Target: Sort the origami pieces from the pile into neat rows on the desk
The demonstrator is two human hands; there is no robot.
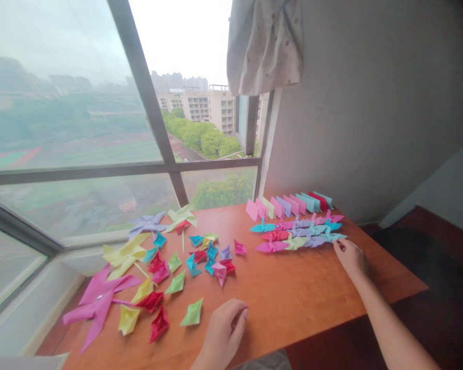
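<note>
On the table's front part rests my left hand (226, 329), its fingers loosely curled with nothing visible in them. A green paper boat (193, 312) lies just to its left. My right hand (351, 257) reaches to the right end of rows of folded paper cranes, its thumb and fingers drawn together at the edge of a light blue paper crane (332, 235). Beside that one are a pale green crane (296, 242) and a magenta crane (272, 246). Behind the cranes, folded paper cards (277, 207) in several colours stand upright in a line.
Many paper boats, among them a red one (159, 325), are scattered over the left of the wooden table (293, 303). Paper pinwheels, including a large pink one (98, 303), lie along the window side. A window frame (139, 168) borders the table; a curtain (264, 46) hangs above.
</note>
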